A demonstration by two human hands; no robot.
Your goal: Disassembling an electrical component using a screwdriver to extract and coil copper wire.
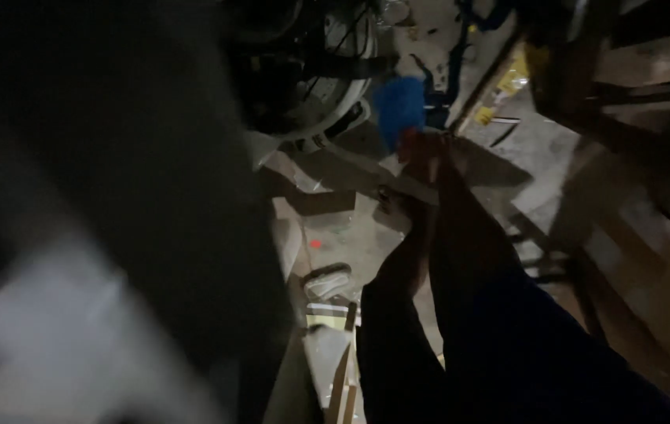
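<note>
The view is dark and motion-blurred, and neither of my hands shows clearly. My legs in dark trousers stretch from the lower right toward the middle, ending in a foot on the dusty floor. A large dark blurred mass fills the left half, with a pale smeared patch low in it. I cannot tell what either is.
A blue object with a red bit beneath lies beyond my feet. A white round frame with dark wires sits at top centre. Wooden furniture stands on the right. Small scraps and wooden strips litter the floor.
</note>
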